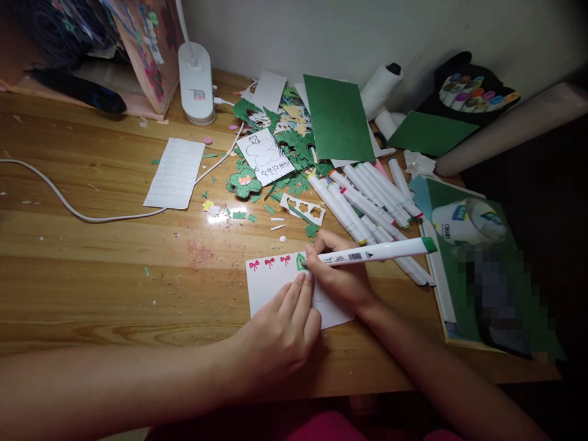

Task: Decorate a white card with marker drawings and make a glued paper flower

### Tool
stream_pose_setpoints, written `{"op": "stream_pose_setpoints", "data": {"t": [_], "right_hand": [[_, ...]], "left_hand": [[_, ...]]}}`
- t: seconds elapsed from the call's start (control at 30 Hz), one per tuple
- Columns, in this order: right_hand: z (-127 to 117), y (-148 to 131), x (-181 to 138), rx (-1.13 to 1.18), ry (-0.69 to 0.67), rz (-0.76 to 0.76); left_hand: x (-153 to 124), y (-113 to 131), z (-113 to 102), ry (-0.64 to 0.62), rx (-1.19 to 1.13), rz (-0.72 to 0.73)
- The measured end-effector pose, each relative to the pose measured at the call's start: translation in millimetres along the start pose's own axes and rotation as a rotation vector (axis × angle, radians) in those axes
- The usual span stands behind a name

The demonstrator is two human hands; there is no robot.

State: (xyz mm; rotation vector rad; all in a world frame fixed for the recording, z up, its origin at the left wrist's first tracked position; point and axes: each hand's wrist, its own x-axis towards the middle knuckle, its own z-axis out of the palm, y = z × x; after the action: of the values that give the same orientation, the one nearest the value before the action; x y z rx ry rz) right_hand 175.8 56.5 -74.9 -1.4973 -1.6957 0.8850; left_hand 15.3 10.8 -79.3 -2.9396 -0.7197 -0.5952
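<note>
A white card (272, 288) with three small red bows along its top edge lies near the front of the wooden desk (92, 257). My right hand (337, 278) is closed round a white marker with a green end cap (381, 252). Its tip touches a small green shape (301, 262) at the card's top edge. My left hand (282, 331) rests on the card with its fingers stretched flat, pressing it down beside the marker tip.
Several white markers (367, 202) lie behind my right hand. Green paper sheets (337, 119), scraps and a sticker sheet (175, 173) litter the back. A white lamp base (196, 82) and its cable (68, 205) stand left. A glue bottle (468, 222) lies right.
</note>
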Motion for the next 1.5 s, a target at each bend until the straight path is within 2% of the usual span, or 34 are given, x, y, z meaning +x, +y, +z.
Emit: {"op": "stream_pose_setpoints", "data": {"t": [0.9, 1.5], "right_hand": [[-0.4, -1.7, 0.4, -0.024, -0.016, 0.014], [-1.0, -2.1, 0.9, 0.04, 0.003, -0.003]], "left_hand": [[2.0, 0.1, -1.2, 0.004, 0.012, 0.003], [0.6, -1.2, -1.5, 0.007, 0.014, 0.004]]}}
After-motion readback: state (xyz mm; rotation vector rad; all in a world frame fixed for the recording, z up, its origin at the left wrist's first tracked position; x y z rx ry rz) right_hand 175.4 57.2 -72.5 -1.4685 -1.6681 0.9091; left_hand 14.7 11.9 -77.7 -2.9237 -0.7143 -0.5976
